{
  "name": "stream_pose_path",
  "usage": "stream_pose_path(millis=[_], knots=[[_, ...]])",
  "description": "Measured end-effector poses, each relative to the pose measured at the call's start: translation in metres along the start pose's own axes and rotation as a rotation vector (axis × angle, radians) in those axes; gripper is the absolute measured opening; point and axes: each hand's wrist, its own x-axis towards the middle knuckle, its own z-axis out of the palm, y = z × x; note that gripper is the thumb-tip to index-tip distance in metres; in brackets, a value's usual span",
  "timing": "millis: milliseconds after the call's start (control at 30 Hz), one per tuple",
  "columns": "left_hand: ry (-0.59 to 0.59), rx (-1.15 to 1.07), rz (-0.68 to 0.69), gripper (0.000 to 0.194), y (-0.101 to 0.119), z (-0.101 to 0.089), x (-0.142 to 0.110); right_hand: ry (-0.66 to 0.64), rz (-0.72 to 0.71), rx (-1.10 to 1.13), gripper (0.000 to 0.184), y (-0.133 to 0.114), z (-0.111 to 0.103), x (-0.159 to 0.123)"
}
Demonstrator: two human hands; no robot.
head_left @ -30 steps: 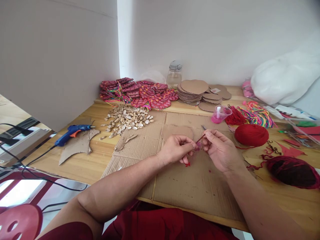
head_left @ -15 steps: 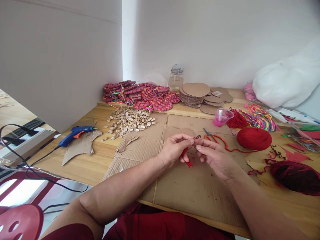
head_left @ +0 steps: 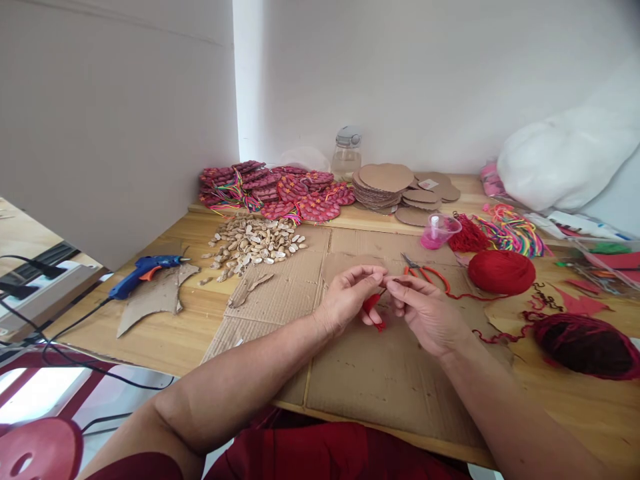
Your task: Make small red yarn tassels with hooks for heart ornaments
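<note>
Peanuts lie at left. The left hand grips red yarn in curled fingers above cardboard; beside it, the right hand pinches a dark strand. Scissors lie behind, a red ball further right.

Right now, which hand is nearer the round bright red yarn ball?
Right: the right hand is left of the round bright red yarn ball and nearer the camera, not touching; the left hand is farther left.
</note>
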Motion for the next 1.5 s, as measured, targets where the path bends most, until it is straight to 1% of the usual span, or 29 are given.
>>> stream_pose_path(millis=[133, 367, 500, 600, 700, 800, 967, 1133, 1200, 1267, 1367, 1433, 1500], knots=[[0.031, 0.063, -0.031, 0.045, 0.0, 0.0, 0.001, 0.097, -0.057, -0.035, 0.019, -0.004, -0.005, 0.004], [0.073, 0.108, -0.068, 0.041, 0.002, 0.003, -0.001, 0.166, -0.057, 0.003, 0.02, -0.007, -0.006, 0.006], [0.065, 0.148, -0.054, 0.041, 0.002, 0.003, -0.003, 0.153, -0.054, 0.0, 0.021, -0.006, -0.006, 0.005], [0.062, 0.176, -0.009, 0.042, -0.001, 0.002, -0.002, 0.148, -0.053, -0.002, 0.021, -0.005, -0.005, 0.005], [0.073, 0.182, 0.029, 0.041, -0.005, 0.001, -0.001, 0.146, -0.037, 0.011, 0.022, -0.005, -0.005, 0.005], [0.085, 0.182, 0.031, 0.038, -0.005, 0.002, -0.001, 0.138, -0.008, 0.032, 0.022, -0.007, -0.005, 0.005], [0.099, 0.141, 0.027, 0.025, -0.003, 0.005, -0.002, 0.134, 0.048, 0.099, 0.021, -0.009, -0.006, 0.005], [0.123, 0.07, 0.037, 0.026, -0.005, 0.003, 0.001, 0.142, 0.047, 0.192, 0.025, -0.01, -0.012, 0.008], [0.142, 0.057, 0.044, 0.028, -0.006, 0.001, 0.002, 0.127, 0.064, 0.19, 0.026, -0.01, -0.014, 0.009], [0.155, 0.051, 0.054, 0.029, -0.006, 0.0, 0.004, 0.077, 0.121, 0.147, 0.026, -0.009, -0.014, 0.008], [0.16, 0.033, 0.063, 0.03, -0.005, 0.0, 0.003, -0.049, 0.201, 0.05, 0.028, -0.005, -0.011, 0.004], [0.146, 0.017, 0.057, 0.031, -0.005, 0.0, 0.002, -0.134, 0.206, 0.008, 0.027, -0.001, -0.007, 0.0], [0.122, 0.002, 0.042, 0.031, -0.006, 0.001, 0.002, -0.211, 0.182, -0.017, 0.021, 0.003, -0.002, -0.003]])
